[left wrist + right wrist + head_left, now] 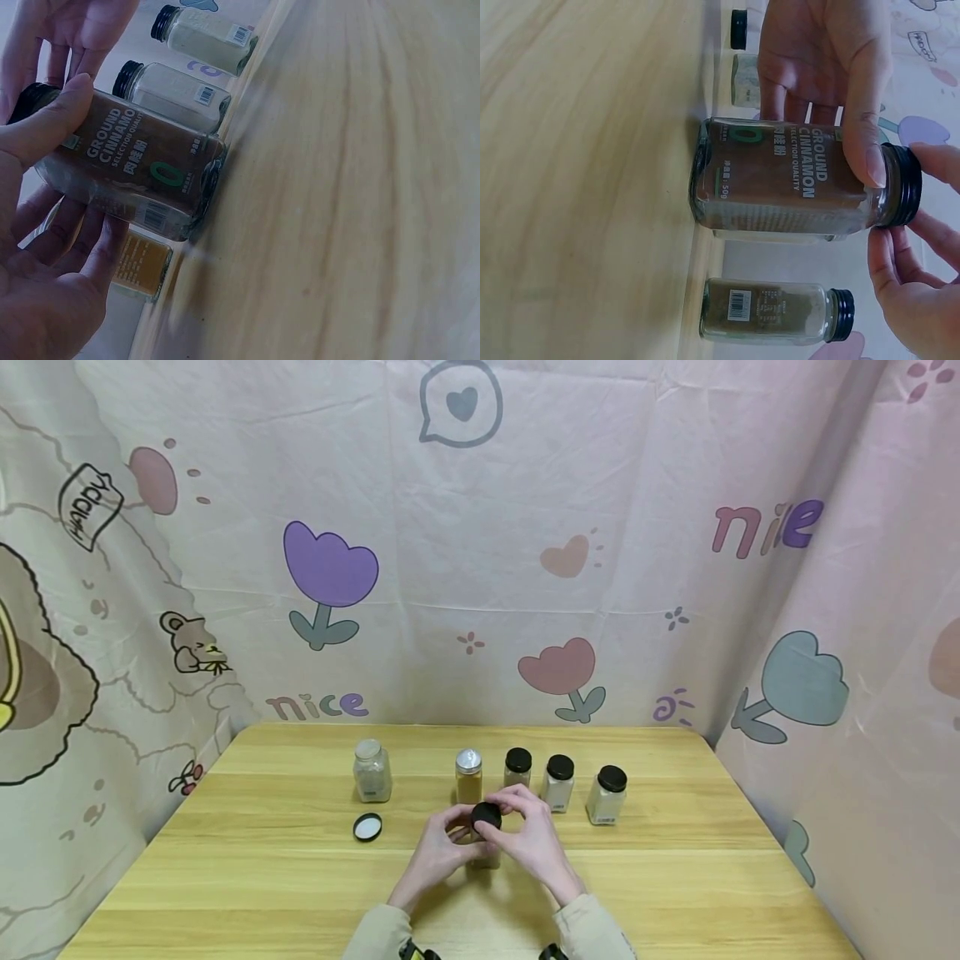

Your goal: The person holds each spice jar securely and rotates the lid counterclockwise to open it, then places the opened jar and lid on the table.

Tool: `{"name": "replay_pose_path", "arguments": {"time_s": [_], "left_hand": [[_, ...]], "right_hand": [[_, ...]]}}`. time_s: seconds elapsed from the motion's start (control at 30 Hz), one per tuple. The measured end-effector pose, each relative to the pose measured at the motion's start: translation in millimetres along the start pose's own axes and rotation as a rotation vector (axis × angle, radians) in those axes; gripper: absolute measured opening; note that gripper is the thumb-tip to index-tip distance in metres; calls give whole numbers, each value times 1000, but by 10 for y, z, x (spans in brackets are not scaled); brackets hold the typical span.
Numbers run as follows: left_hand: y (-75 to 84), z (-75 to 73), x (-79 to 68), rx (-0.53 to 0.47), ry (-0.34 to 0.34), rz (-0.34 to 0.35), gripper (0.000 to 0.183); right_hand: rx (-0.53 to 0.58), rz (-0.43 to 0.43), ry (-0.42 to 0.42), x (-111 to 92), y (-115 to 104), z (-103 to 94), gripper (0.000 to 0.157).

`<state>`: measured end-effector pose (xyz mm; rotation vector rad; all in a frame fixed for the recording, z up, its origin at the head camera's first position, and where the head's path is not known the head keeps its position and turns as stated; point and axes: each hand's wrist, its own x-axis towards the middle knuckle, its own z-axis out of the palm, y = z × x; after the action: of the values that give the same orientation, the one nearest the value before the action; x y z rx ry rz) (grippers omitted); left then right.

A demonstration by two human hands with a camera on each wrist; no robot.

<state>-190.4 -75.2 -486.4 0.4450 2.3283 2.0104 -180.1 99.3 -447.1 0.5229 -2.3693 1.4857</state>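
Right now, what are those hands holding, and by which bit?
A ground cinnamon jar: the left hand grips its upper glass body, the right hand its black lid.

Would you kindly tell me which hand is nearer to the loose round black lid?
The left hand is nearer, right of the loose round black lid; the right hand is farther right, gripping the black cap of the clear glass cinnamon jar.

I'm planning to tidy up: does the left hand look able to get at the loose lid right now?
Probably not just yet: the left hand grips the cinnamon jar. Freed, it likely could, as nothing stands between it and the loose lid.
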Motion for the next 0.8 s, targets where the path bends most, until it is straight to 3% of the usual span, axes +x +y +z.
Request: {"name": "replay_pose_path", "arguments": {"time_s": [0.37,0.63,0.8], "left_hand": [[-27,-16,-10,19,-15,53,50],[6,2,-3,3,5,4,50],[-2,1,-2,10,5,9,49]], "right_hand": [[9,-10,-82,-6,-10,-9,35],[-48,37,25,-17,-29,33,46],[-83,36,57,-13,-38,45,40]]}}
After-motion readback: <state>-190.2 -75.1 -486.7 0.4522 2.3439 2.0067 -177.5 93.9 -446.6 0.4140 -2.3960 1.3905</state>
